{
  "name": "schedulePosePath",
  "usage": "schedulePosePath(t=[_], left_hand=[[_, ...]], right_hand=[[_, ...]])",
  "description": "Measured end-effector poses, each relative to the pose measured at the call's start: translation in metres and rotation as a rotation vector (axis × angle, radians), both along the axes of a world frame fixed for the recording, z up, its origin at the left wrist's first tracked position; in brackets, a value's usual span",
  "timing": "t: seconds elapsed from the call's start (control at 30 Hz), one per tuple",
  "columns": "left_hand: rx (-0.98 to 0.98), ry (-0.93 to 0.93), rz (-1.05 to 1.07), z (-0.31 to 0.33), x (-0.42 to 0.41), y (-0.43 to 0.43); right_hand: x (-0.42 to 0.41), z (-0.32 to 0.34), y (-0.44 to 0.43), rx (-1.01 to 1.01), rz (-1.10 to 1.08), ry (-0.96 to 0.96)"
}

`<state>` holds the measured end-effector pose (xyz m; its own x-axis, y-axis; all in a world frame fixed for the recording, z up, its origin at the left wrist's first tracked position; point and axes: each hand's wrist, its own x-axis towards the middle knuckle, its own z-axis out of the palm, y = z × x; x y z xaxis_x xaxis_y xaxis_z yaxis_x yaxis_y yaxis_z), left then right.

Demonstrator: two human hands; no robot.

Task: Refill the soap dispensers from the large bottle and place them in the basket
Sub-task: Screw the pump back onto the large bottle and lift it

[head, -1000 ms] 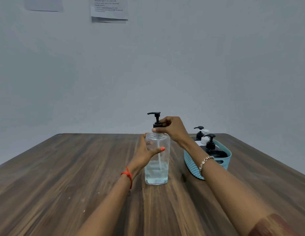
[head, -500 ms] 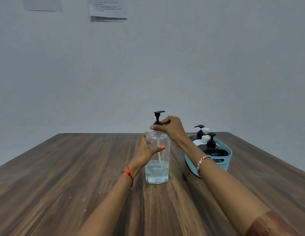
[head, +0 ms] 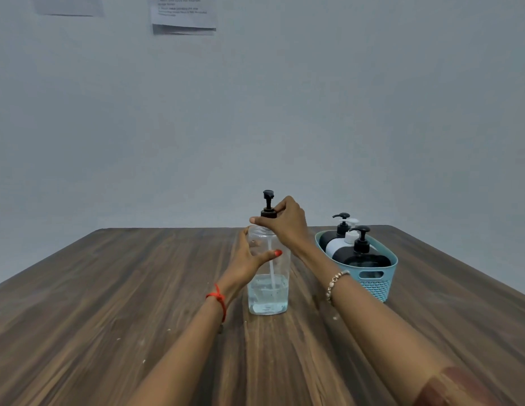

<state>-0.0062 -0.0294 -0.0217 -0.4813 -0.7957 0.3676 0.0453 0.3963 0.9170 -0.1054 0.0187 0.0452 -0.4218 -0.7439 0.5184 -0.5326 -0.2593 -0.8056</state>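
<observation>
A large clear bottle (head: 268,291) stands upright on the wooden table (head: 109,288), with pale liquid filling its lower third. My left hand (head: 249,259) wraps its left side at mid-height. My right hand (head: 284,222) pinches the collar of its black pump cap (head: 268,205), whose nozzle points away from me. To the right, a light blue basket (head: 372,276) holds two black dispensers (head: 364,256) and a white one (head: 339,244), all with pump tops.
Papers (head: 183,14) hang on the grey wall behind the table. The table's far edge runs just behind the bottle and basket. Bare wood stretches to the left and in front of the bottle.
The pump nozzle has turned from pointing left to pointing away from me as my right hand twists the cap. The bottle and basket stay in place.
</observation>
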Motion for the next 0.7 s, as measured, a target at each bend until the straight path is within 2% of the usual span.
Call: schedulePosePath(t=[0.1, 0.17, 0.23, 0.3, 0.37, 0.43, 0.6, 0.7], left_hand=[[0.014, 0.002, -0.008, 0.001, 0.002, 0.003], [0.019, 0.009, -0.016, 0.003, 0.002, 0.005], [0.018, 0.002, -0.009, 0.002, 0.002, 0.005], [0.008, -0.004, 0.006, 0.001, 0.002, 0.003], [0.008, 0.0, 0.002, 0.0, 0.001, 0.002], [0.008, -0.002, -0.005, 0.0, 0.002, 0.002], [-0.007, -0.021, 0.023, 0.0, 0.002, -0.001], [-0.01, -0.011, 0.022, 0.0, 0.001, 0.001]], right_hand=[[-0.013, 0.007, 0.005, 0.067, 0.25, -0.088], [-0.021, 0.01, 0.007, 0.072, 0.323, -0.118], [-0.018, 0.011, 0.009, 0.036, 0.267, -0.108], [-0.006, 0.009, 0.008, 0.007, 0.115, -0.085], [0.005, 0.005, 0.006, -0.036, -0.033, -0.025], [0.008, 0.005, 0.004, -0.058, -0.079, 0.051], [-0.013, 0.012, 0.006, 0.117, 0.268, -0.035], [-0.016, 0.011, 0.009, 0.093, 0.272, -0.036]])
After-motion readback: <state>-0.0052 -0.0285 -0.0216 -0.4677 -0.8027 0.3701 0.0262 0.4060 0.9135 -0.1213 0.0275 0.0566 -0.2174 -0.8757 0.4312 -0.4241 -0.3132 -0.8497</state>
